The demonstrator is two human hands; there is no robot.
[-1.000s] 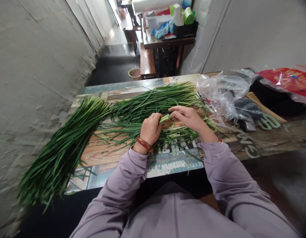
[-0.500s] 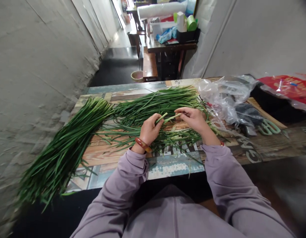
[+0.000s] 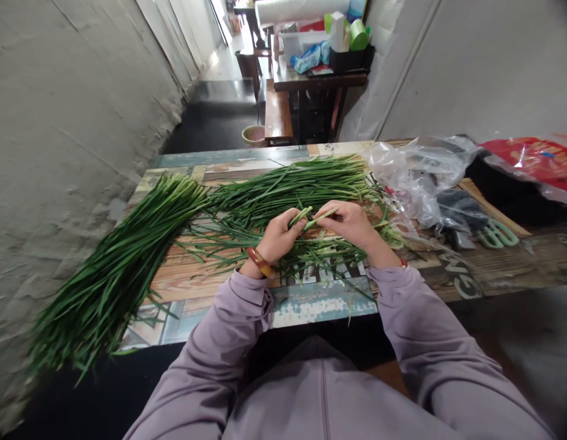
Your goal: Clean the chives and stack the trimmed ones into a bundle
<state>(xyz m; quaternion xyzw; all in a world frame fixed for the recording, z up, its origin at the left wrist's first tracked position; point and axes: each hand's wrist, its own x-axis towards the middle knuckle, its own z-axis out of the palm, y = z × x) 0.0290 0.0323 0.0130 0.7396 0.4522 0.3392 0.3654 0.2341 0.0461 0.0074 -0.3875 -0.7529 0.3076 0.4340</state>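
Observation:
My left hand (image 3: 280, 236) is closed round a few garlic chives, their pale stem ends (image 3: 301, 215) sticking up past the thumb. Close beside it, my right hand (image 3: 350, 223) pinches a pale chive stalk (image 3: 323, 217) between thumb and fingers. Just beyond both hands lies a broad pile of chives (image 3: 283, 190), pale ends to the right. Under and in front of the hands are loose chives and trimmings (image 3: 326, 256). A large bundle of chives (image 3: 122, 269) hangs over the table's left end.
Clear plastic bags (image 3: 416, 177) lie to the right on the patterned table (image 3: 329, 302), near green-handled scissors (image 3: 498, 233). A red package (image 3: 535, 159) rests on something black at the far right. Beyond stand a bench (image 3: 277, 113), a basket (image 3: 254, 135) and another table (image 3: 320, 80). A wall borders the left.
My right hand has moved slightly left and down, closer to my left hand, with its fingers further along the stalk. The camera view has shifted a little.

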